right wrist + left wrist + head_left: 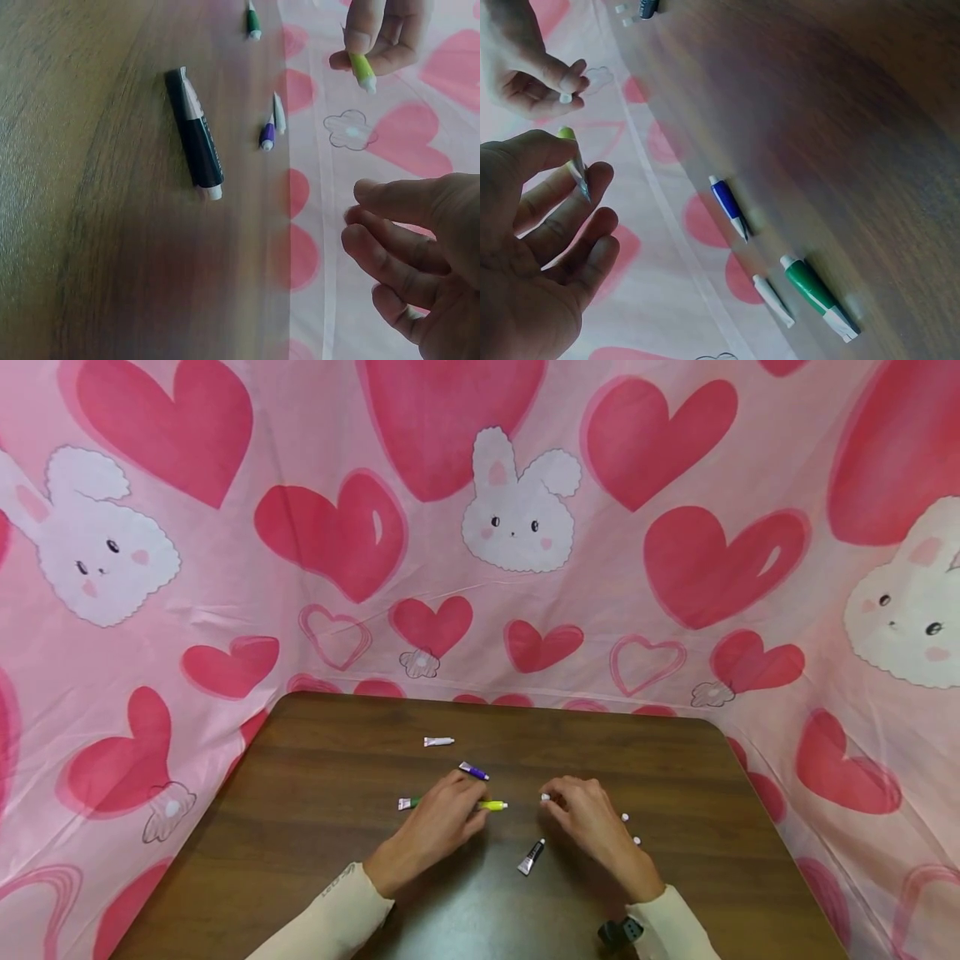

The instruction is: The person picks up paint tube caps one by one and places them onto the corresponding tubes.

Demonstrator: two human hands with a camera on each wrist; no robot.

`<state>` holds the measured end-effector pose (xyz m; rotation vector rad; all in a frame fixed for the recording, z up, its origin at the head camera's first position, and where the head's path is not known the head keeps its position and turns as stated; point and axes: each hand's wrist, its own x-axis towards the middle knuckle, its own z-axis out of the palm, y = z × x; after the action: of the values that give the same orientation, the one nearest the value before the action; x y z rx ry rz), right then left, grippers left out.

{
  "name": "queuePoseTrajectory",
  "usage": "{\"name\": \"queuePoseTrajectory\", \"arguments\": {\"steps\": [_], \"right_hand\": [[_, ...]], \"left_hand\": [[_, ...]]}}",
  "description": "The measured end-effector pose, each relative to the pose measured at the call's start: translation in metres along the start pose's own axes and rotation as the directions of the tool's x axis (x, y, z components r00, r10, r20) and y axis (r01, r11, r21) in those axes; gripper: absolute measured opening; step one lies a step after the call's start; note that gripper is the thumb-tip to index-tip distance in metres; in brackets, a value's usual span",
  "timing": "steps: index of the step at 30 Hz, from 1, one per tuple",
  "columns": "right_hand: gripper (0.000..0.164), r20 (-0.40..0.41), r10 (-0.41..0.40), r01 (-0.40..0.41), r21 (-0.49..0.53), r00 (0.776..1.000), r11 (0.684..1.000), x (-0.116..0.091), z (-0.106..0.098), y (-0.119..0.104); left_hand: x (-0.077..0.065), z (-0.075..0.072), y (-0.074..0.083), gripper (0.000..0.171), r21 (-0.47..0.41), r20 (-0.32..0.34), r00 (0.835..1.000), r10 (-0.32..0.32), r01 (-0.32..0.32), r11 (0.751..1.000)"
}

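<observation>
My left hand [438, 818] pinches a small yellow paint tube [494, 806] between thumb and fingers, its white tip pointing right. To the right, my right hand [588, 818] holds a little white cap [545, 797] at its thumb and fingertips; the left wrist view also shows this cap [565, 97]. A green paint tube [808, 285] lies on the table, partly hidden behind the left hand in the head view. Just beyond that hand is a purple-blue tube [474, 771], with a white tube [438, 742] farther back. Between the hands and nearer lies a black tube [531, 857].
Two loose white caps, one cap [625, 817] a little farther back than the other cap [637, 841], lie beside the right forearm. The brown wooden table [337, 727] is bordered at the back and sides by a pink cloth [525, 610] with hearts and rabbits.
</observation>
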<state>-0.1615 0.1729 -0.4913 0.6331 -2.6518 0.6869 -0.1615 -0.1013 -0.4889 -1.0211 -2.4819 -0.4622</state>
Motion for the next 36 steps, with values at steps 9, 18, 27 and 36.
{"name": "queuePoseTrajectory", "arguments": {"steps": [9, 18, 27, 36], "right_hand": [[0.013, 0.042, 0.009, -0.010, 0.010, 0.999, 1.000, 0.001, 0.001, -0.007], [0.014, 0.056, 0.002, -0.003, 0.029, 0.998, 1.000, 0.002, 0.003, -0.012], [0.013, 0.106, 0.011, -0.014, 0.022, 0.994, 1.000, 0.004, 0.004, -0.016], [0.014, 0.093, -0.028, 0.025, 0.030, 0.995, 0.999, 0.005, 0.003, -0.021]], "left_hand": [[0.002, 0.002, 0.000, 0.017, -0.021, 0.009, 1.000, -0.011, 0.011, 1.000], [0.006, -0.001, 0.003, 0.012, -0.064, 0.041, 0.998, -0.041, 0.044, 0.997], [0.009, -0.001, 0.005, 0.013, -0.051, 0.027, 0.999, -0.029, 0.030, 0.998], [0.009, 0.002, 0.004, 0.016, -0.044, 0.001, 1.000, -0.011, 0.011, 0.999]]}}
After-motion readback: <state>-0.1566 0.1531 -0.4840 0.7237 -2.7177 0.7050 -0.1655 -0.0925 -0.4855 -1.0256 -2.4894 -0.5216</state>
